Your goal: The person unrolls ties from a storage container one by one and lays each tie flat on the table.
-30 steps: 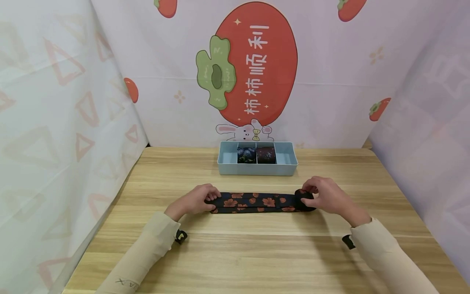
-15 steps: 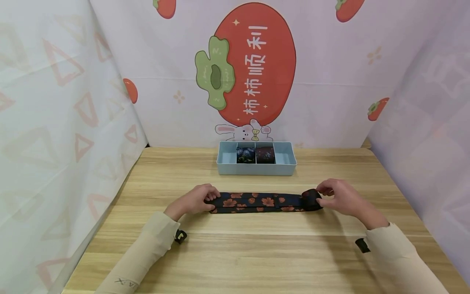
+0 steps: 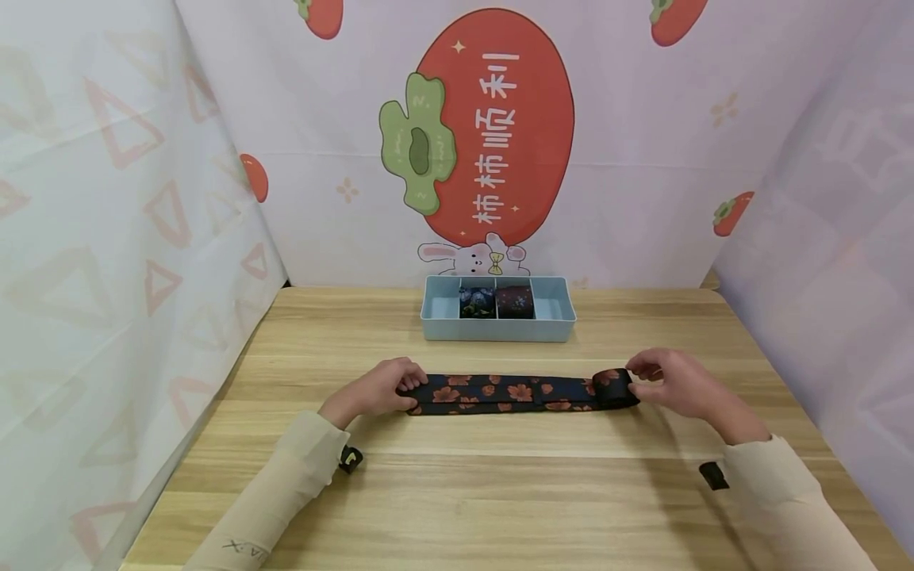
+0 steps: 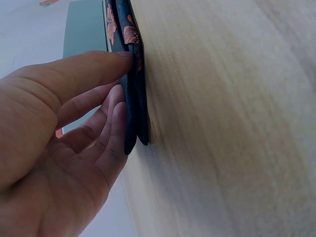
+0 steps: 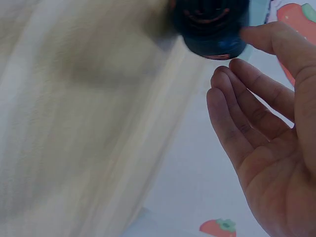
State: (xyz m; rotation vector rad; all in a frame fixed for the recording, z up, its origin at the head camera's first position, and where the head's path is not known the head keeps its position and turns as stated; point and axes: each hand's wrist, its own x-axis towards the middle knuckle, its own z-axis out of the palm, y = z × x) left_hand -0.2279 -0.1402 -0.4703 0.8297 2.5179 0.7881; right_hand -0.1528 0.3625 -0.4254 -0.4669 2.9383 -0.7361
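A dark necktie (image 3: 493, 394) with orange flowers lies flat across the table, its right end wound into a roll (image 3: 612, 387). My left hand (image 3: 382, 387) pinches the tie's left end; in the left wrist view the thumb (image 4: 94, 69) presses on the folded cloth, with the fingers behind it. At the right side of the roll is my right hand (image 3: 674, 385), its fingers relaxed and slightly bent. In the right wrist view the thumb tip (image 5: 254, 38) touches the roll's edge, while the other fingertips (image 5: 237, 64) sit just below it.
Behind the tie stands a light blue divided box (image 3: 498, 331). Its two middle compartments hold a blue floral rolled tie (image 3: 477, 301) and a maroon rolled tie (image 3: 515, 301). A printed cloth (image 3: 321, 222) hangs at the table's (image 3: 457, 507) back and sides.
My right hand has moved to the right along with the roll, and the flat stretch of tie has grown longer. My left hand has stayed at the left end.
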